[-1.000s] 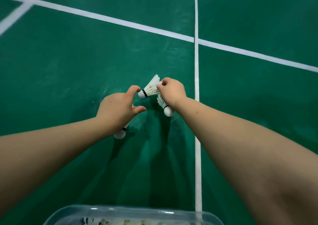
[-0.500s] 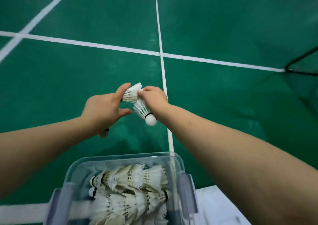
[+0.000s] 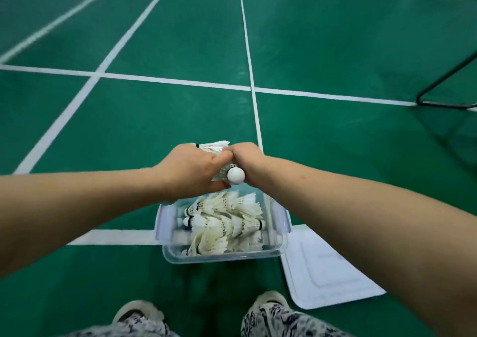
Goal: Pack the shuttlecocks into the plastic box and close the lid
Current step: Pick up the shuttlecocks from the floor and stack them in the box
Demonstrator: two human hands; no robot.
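Observation:
A clear plastic box (image 3: pixel 222 255) stands open on the green court floor, holding several white feather shuttlecocks (image 3: pixel 224 223). My left hand (image 3: pixel 191 171) and my right hand (image 3: pixel 245 156) meet just above the box's far edge, touching each other. My left hand is closed on a shuttlecock (image 3: pixel 213 146) whose feathers stick out past the fingers. A second shuttlecock (image 3: pixel 235 175), its round white cork facing me, is held between the two hands by my right hand. The flat white lid (image 3: pixel 327 272) lies on the floor to the right of the box.
White court lines (image 3: pixel 254 99) cross the green floor ahead. A black metal frame (image 3: pixel 444 104) rests on the floor at the far right. My shoes (image 3: pixel 271 299) and patterned trousers show at the bottom edge, just behind the box.
Both hands have come back toward me with the shuttlecocks, from the bare floor to above the box. The view has tilted down, so the whole box and the lid now show.

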